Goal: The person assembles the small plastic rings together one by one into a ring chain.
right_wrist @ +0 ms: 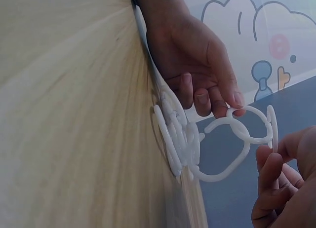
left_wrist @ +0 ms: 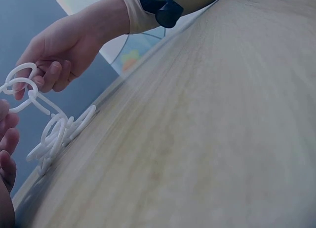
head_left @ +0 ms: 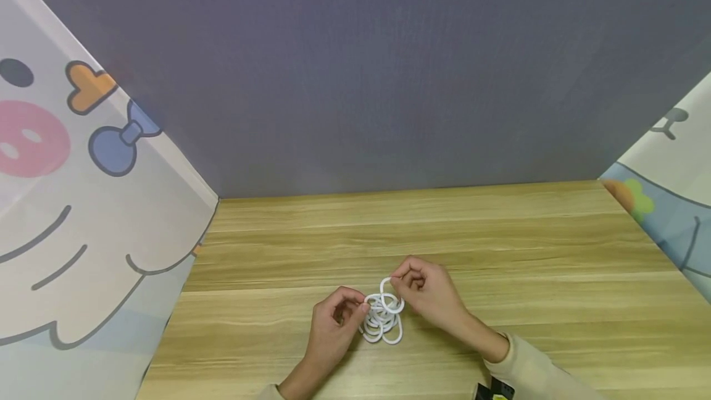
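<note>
A small heap of white plastic chain links [head_left: 380, 321] lies on the wooden table between the two hands. Thumb and forefinger of the left hand [head_left: 335, 324] pinch one link at the heap's upper left. From the other side the right hand [head_left: 426, 292] pinches another link [right_wrist: 273, 127] between thumb and fingers. Both pinched links are held above the table and joined to each other in the right wrist view. A larger link [right_wrist: 219, 177] with a gap in its loop hangs from them towards the heap. Fingers partly cover the pinched links.
The wooden table [head_left: 278, 245] meets a tall grey panel [head_left: 378, 79] at the back. Panels with cartoon prints [head_left: 100, 215] stand at left and right. A black device [head_left: 491, 391] is by the right sleeve at the bottom edge.
</note>
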The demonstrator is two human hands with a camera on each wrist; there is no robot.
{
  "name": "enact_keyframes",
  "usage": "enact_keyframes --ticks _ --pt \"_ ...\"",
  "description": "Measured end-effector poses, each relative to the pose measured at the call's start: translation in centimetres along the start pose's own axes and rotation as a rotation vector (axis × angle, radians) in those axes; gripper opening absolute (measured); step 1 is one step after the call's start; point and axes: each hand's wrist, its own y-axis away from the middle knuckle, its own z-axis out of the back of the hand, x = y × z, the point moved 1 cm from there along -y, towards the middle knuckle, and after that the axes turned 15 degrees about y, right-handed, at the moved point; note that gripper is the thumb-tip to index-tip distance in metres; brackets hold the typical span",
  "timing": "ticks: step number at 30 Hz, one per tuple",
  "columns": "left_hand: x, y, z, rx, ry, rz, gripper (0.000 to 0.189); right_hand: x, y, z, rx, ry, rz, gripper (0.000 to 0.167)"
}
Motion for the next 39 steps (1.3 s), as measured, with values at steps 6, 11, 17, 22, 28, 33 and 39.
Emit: enact_keyframes --ticks 6,11,17,22,28,33,39 --pt "-0.1 0.0 0.0 -0.004 -0.004 -0.001 0.011 0.2 0.0 0.0 -0.003 0.033 0.022 0.009" --pt "0.0 0.1 0.0 0.005 0.002 -0.027 0.013 0.2 0.1 -0.1 0.002 0.052 0.037 0.012" --pt "0.0 0.0 0.0 -0.007 -0.01 -0.019 0.011 0.2 0.1 0.1 -0.006 0.051 0.026 0.011" --pt "-0.1 0.0 0.0 -0.026 -0.008 0.004 0.008 0.2 -0.1 0.6 -0.026 0.02 -0.028 0.012" --pt "-0.1 0.0 0.0 -0.027 -0.013 0.006 0.007 0.1 -0.4 1.4 -0.059 0.023 -0.052 0.008" --pt "-0.1 0.0 0.0 -0.027 -0.007 0.004 0.009 -0.1 -0.6 1.8 -0.049 0.007 -0.059 0.017" --pt "0.0 0.0 0.1 -0.021 -0.012 -0.005 0.008 0.0 -0.6 1.9 -0.033 0.027 -0.036 0.017"
